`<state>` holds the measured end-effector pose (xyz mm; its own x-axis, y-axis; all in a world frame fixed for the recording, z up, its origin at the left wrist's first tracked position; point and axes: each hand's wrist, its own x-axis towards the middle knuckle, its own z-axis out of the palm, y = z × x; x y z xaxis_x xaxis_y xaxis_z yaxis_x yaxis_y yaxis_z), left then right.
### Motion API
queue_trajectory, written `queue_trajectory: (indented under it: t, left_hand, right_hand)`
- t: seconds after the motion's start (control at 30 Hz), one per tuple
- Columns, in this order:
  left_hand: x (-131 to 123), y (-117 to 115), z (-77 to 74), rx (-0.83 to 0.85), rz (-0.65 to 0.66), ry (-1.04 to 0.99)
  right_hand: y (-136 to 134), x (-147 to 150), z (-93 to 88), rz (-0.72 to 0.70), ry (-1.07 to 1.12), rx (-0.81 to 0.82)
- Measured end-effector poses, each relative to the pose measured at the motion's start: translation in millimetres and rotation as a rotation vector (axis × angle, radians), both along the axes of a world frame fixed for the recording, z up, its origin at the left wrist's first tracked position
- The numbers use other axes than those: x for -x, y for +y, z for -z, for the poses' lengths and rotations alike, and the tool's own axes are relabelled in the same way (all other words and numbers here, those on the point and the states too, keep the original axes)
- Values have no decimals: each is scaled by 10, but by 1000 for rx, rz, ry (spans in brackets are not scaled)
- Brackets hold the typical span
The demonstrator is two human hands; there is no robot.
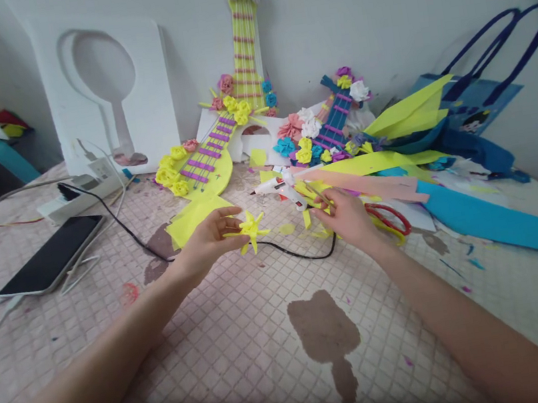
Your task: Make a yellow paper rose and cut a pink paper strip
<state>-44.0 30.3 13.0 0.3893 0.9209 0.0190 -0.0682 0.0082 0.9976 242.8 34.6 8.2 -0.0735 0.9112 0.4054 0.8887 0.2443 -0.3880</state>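
Between the thumb and fingers of my left hand (pixel 218 233) is a yellow paper flower (pixel 251 229) with narrow, pointed petals spread out like a star. My right hand (pixel 345 217) grips a thin metallic tool that looks like tweezers (pixel 317 192), its tip pointing up and left. Just beyond that hand lies a white hot glue gun (pixel 285 189), nozzle to the left. Red-handled scissors (pixel 390 218) lie partly behind my right wrist. Yellow crepe paper (pixel 198 215) rests behind my left hand.
Decorated paper guitars, one yellow (pixel 213 163) and one blue (pixel 335 121), lean at the back. A phone (pixel 52 255) and a power strip (pixel 81 196) sit left, cables trailing. A black cord (pixel 302 257) crosses mid-table. Blue crepe strips (pixel 499 221) and a blue bag (pixel 476 96) are right.
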Motion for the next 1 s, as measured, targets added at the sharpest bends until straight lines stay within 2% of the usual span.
queue_trajectory:
  t: [0.07,0.17,0.23,0.4,0.57,0.67,0.73,0.83,1.0]
  left_hand:
    - [-10,-24,-2,32,113,8]
    - [-62,-86,22,104,325,24]
    - [-111,-131,61,132,373,20]
    - [-188,-183,177,158,398,9]
    - [-190,-191,212,115,368,15]
    - [-193,-206,216,109,346,19]
    - [-197,-217,222,97,324,16]
    - [-205,-233,223,91,307,3]
    - [-251,-274,200,68,302,32]
  right_hand:
    - [210,-4,45,-19,-81,-35]
    - [475,76,99,-66,-196,26]
    - [603,161,118,-79,-236,56]
    - [840,355,132,-70,-245,61]
    - [964,442,116,-71,-250,63]
    - [884,414,71,-57,-249,51]
    - [740,375,25,-37,-244,21]
    - [403,330,-43,-40,-210,-38]
    - [-245,330,-91,-171,21,22]
